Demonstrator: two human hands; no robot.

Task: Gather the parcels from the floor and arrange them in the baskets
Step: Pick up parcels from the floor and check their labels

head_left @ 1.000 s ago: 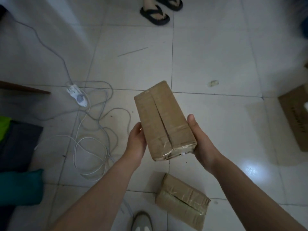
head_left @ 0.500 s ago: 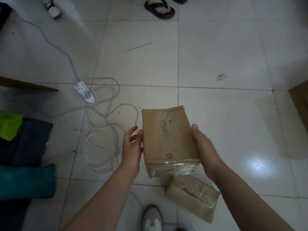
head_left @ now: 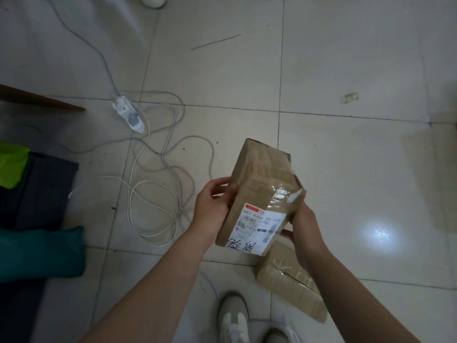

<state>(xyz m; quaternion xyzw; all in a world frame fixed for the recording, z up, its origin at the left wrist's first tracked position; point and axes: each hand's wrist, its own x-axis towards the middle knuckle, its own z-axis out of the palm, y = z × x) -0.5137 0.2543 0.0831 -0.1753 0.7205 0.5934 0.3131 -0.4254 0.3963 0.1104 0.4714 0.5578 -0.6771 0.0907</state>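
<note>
Both hands clamped on one taped parcel (head_left: 259,191) - left hand (head_left: 212,211) on its left edge, right hand (head_left: 305,226) at the lower right corner. Held tilted over the floor (head_left: 346,58), label (head_left: 259,229) up. Second parcel (head_left: 289,283) lies just below, near my shoe (head_left: 233,320). Cable (head_left: 153,194) loops left - open tile ahead and right.

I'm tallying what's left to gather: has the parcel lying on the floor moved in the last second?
No. The floor parcel still lies across the same tile joint, covering the crossing as before; only the camera shifted.
</note>
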